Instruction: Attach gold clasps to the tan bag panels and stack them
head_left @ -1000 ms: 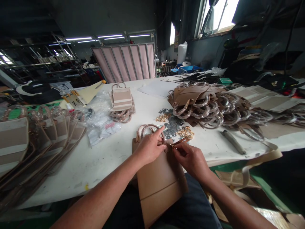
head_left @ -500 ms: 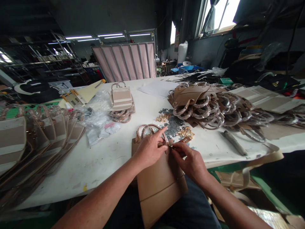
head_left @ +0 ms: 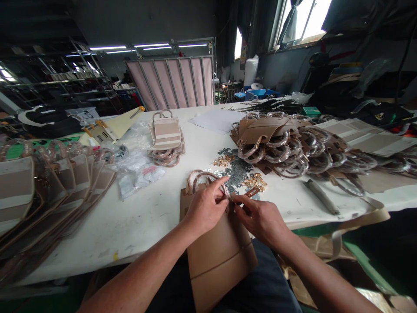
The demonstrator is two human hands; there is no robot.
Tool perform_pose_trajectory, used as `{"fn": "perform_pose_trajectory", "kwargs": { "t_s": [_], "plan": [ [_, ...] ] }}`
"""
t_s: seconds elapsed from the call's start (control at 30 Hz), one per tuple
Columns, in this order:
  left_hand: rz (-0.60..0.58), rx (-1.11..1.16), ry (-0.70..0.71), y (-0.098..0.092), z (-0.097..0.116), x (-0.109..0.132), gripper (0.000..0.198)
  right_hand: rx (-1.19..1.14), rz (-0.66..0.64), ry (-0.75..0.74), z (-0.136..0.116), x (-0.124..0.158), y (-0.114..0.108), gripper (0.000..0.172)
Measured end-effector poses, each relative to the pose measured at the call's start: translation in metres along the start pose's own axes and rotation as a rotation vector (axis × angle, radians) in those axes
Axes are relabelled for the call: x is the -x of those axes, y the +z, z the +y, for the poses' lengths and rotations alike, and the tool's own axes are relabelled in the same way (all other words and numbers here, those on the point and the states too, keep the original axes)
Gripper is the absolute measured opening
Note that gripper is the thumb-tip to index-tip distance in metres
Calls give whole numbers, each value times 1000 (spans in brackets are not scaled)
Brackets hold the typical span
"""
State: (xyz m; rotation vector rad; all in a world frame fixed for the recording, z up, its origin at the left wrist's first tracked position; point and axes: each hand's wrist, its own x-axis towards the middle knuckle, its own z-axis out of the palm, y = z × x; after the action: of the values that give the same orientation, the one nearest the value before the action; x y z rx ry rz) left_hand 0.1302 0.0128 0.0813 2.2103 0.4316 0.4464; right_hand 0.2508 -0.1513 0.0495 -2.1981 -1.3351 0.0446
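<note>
Left fingers [head_left: 217, 186] grip one tan bag [head_left: 220, 256]; right fingers [head_left: 245, 201] pinch one brown tab [head_left: 253, 191].

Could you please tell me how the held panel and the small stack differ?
The held panel is brown; the small stack has a beige top with pale strips. The left hand and right hand are at the held panel; the small stack lies untouched. Both have looped handles.

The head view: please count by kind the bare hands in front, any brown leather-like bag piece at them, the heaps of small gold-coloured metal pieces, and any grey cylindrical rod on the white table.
Bare left hand and bare right hand: 2
Brown leather-like bag piece: 1
Gold-coloured metal heaps, near heap and far heap: 2
Grey cylindrical rod: 1
Total: 6
</note>
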Motion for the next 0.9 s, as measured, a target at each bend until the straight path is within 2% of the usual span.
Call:
{"fn": "perform_pose_trajectory", "kwargs": {
  "t_s": [0.2,0.4,0.5,0.67,0.73,0.8,0.87,0.9],
  "plan": [
    [26,-12,11,1,5,3,66,145,-65,-24,-4,-5,-3,30],
    [13,-16,26,3,8,6,70,150,-159,-52,-7,-10,-14,22],
    [22,-71,68,2,9,5,71,6,-137,-40,-6,-10,-11,19],
    [58,-197,205,-10,16,3,68,-483,-22,37,-2,-9,6,16],
    [40,-196,222,-16,19,4,67,-645,-15,67,-1,-10,7,25],
    [5,-164,219,-21,21,5,66,-731,-30,105,1,-12,3,46],
    [-27,-123,212,-24,21,7,65,-752,-96,136,4,-16,-5,63],
    [-33,-104,214,-25,21,8,65,-754,-149,138,6,-18,-8,62]
  ]
}}
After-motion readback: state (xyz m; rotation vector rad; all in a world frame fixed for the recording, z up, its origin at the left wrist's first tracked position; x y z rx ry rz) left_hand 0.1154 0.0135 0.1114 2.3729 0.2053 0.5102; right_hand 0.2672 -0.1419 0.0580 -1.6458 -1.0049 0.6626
